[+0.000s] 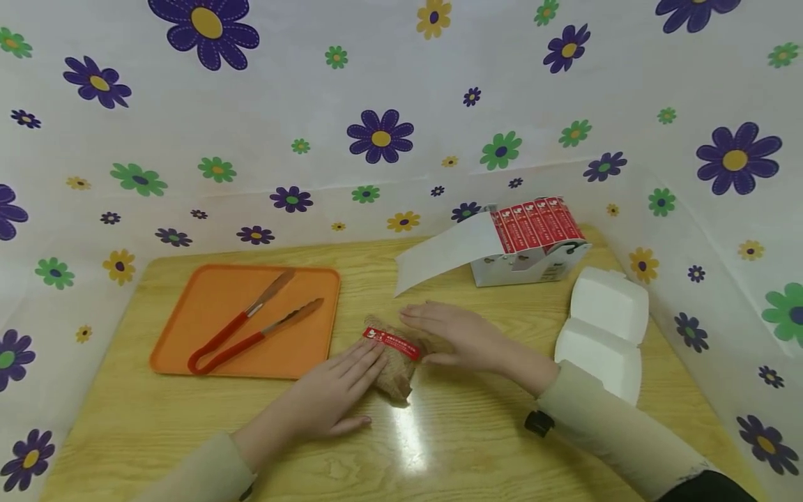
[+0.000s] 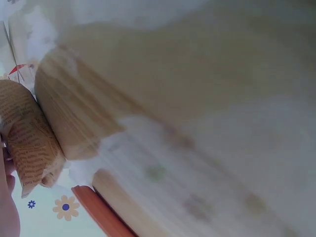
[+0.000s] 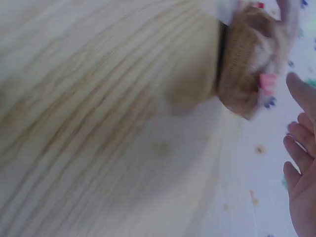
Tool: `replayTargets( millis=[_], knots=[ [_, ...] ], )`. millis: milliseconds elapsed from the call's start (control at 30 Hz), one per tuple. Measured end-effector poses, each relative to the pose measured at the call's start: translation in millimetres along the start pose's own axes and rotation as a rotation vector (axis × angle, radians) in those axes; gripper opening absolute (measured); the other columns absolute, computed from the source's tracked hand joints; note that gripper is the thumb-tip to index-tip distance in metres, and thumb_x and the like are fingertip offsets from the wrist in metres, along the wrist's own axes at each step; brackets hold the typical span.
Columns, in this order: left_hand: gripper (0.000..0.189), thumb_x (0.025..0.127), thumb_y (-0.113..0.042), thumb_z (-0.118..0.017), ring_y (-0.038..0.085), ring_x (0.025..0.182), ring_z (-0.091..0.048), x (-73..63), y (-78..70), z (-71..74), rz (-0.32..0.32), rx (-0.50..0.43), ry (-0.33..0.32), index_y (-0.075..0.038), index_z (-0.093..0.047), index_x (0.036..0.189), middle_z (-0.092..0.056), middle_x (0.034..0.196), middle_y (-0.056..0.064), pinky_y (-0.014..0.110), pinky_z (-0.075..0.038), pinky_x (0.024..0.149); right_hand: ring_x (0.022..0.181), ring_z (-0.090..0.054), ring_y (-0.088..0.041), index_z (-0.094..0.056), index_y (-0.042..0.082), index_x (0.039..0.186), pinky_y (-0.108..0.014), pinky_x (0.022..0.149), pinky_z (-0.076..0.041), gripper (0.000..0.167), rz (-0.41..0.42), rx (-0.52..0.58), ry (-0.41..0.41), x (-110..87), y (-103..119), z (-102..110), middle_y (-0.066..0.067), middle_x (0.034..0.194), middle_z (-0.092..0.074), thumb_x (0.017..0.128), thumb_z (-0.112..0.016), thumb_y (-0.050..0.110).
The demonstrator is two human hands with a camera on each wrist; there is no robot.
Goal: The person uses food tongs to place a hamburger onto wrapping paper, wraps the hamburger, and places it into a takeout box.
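Observation:
A small parcel wrapped in brown printed paper (image 1: pixel 394 375) lies on the wooden table in the head view, its ends folded or twisted. Across its top runs a red sticker (image 1: pixel 401 344) with white print. My left hand (image 1: pixel 323 397) lays its straight fingers on the parcel's left side, fingertips over the sticker's left end. On the other side, my right hand (image 1: pixel 467 339) is held with fingers extended close to the parcel's right end. The right wrist view shows that right hand (image 3: pixel 302 173) with spread fingers and nothing gripped, beside the brown parcel (image 3: pixel 242 64).
At left, an orange tray (image 1: pixel 226 289) bears tongs with red handles (image 1: pixel 232 353). A white box of red stickers (image 1: pixel 527 268) stands at the back right, a pale strip (image 1: pixel 448 252) sticking out from it. An opened white foam clamshell (image 1: pixel 608 307) lies by my right forearm.

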State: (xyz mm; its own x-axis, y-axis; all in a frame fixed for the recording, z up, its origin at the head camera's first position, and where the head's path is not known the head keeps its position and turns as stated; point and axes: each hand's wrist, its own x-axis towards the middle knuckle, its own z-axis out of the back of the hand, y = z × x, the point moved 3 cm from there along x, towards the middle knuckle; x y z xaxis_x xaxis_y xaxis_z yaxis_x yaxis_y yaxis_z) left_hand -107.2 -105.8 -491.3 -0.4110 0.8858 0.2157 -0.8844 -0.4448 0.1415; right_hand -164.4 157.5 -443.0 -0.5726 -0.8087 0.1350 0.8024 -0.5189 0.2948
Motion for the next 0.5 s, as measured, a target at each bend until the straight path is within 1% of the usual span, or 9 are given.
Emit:
replayTargets(
  millis=[133, 233, 267, 300, 333, 367, 400, 467, 500],
  knots=[
    [0.093, 0.097, -0.062, -0.064, 0.036, 0.157, -0.041, -2.0, -0.8, 1.6, 0.035, 0.041, -0.005, 0.002, -0.042, 0.16, -0.04, 0.169, 0.022, 0.045, -0.039, 0.128, 0.147, -0.052, -0.041, -0.051, 0.0, 0.155, -0.058, 0.123, -0.042, 0.071, -0.148, 0.099, -0.115, -26.5, -3.8, 21.8, -0.017, 0.16, -0.054, 0.093, -0.082, 0.019],
    [0.094, 0.095, -0.063, -0.065, 0.036, 0.155, -0.044, -3.2, -0.2, 2.1, 0.054, 0.056, -0.014, 0.001, -0.043, 0.159, -0.042, 0.167, 0.021, 0.046, -0.041, 0.127, 0.142, -0.056, -0.044, -0.053, -0.002, 0.152, -0.062, 0.117, -0.047, 0.067, -0.248, 0.137, -0.22, -51.9, -8.8, 36.2, -0.021, 0.155, -0.058, 0.092, -0.082, 0.01],
    [0.093, 0.095, -0.063, -0.065, 0.035, 0.155, -0.045, -3.5, 0.0, 2.0, 0.06, 0.059, -0.016, 0.001, -0.044, 0.159, -0.042, 0.167, 0.021, 0.046, -0.04, 0.127, 0.139, -0.058, -0.044, -0.055, -0.002, 0.151, -0.061, 0.114, -0.05, 0.066, -0.284, 0.138, -0.26, -60.9, -10.8, 40.6, -0.021, 0.153, -0.06, 0.092, -0.082, 0.008],
    [0.093, 0.095, -0.063, -0.065, 0.035, 0.155, -0.045, -3.7, 0.3, 1.7, 0.063, 0.063, -0.016, 0.001, -0.044, 0.16, -0.043, 0.167, 0.021, 0.046, -0.035, 0.13, 0.136, -0.06, -0.045, -0.056, -0.002, 0.15, -0.061, 0.112, -0.051, 0.065, -0.313, 0.139, -0.305, -70.0, -12.9, 44.6, -0.022, 0.15, -0.062, 0.091, -0.082, 0.006],
    [0.093, 0.095, -0.063, -0.065, 0.035, 0.155, -0.045, -3.8, 0.6, 1.3, 0.063, 0.064, -0.018, 0.001, -0.044, 0.16, -0.043, 0.167, 0.02, 0.045, -0.03, 0.133, 0.135, -0.062, -0.043, -0.058, -0.001, 0.149, -0.058, 0.111, -0.053, 0.064, -0.35, 0.133, -0.346, -79.5, -15.2, 48.0, -0.022, 0.148, -0.063, 0.09, -0.082, 0.004],
    [0.092, 0.095, -0.062, -0.065, 0.035, 0.155, -0.045, -3.8, 1.0, 0.9, 0.062, 0.068, -0.019, 0.0, -0.044, 0.16, -0.043, 0.167, 0.02, 0.044, -0.023, 0.136, 0.133, -0.063, -0.041, -0.059, 0.0, 0.147, -0.049, 0.112, -0.054, 0.063, -0.384, 0.13, -0.39, -89.1, -17.7, 51.3, -0.022, 0.146, -0.065, 0.089, -0.082, 0.002],
    [0.092, 0.096, -0.062, -0.065, 0.035, 0.155, -0.045, -3.7, 1.4, 0.6, 0.059, 0.075, -0.022, 0.0, -0.044, 0.16, -0.043, 0.167, 0.02, 0.043, -0.016, 0.138, 0.133, -0.064, -0.036, -0.061, 0.001, 0.146, -0.039, 0.113, -0.054, 0.062, -0.419, 0.132, -0.435, -98.9, -20.1, 54.4, -0.021, 0.144, -0.066, 0.089, -0.083, 0.001],
    [0.091, 0.096, -0.062, -0.064, 0.035, 0.154, -0.046, -2.8, 2.3, 0.0, 0.047, 0.087, -0.032, 0.001, -0.044, 0.159, -0.044, 0.167, 0.02, 0.04, -0.002, 0.139, 0.132, -0.065, -0.016, -0.063, 0.003, 0.144, -0.018, 0.111, -0.05, 0.058, -0.486, 0.163, -0.52, -118.9, -25.4, 59.8, -0.018, 0.142, -0.069, 0.089, -0.082, -0.001],
    [0.091, 0.096, -0.061, -0.065, 0.035, 0.154, -0.046, -2.2, 2.7, 0.0, 0.041, 0.089, -0.04, 0.001, -0.044, 0.159, -0.045, 0.166, 0.02, 0.039, 0.002, 0.138, 0.131, -0.064, -0.007, -0.064, 0.002, 0.144, -0.01, 0.11, -0.046, 0.056, -0.508, 0.199, -0.562, -128.9, -28.5, 61.8, -0.014, 0.141, -0.07, 0.09, -0.08, -0.003]
  ],
)
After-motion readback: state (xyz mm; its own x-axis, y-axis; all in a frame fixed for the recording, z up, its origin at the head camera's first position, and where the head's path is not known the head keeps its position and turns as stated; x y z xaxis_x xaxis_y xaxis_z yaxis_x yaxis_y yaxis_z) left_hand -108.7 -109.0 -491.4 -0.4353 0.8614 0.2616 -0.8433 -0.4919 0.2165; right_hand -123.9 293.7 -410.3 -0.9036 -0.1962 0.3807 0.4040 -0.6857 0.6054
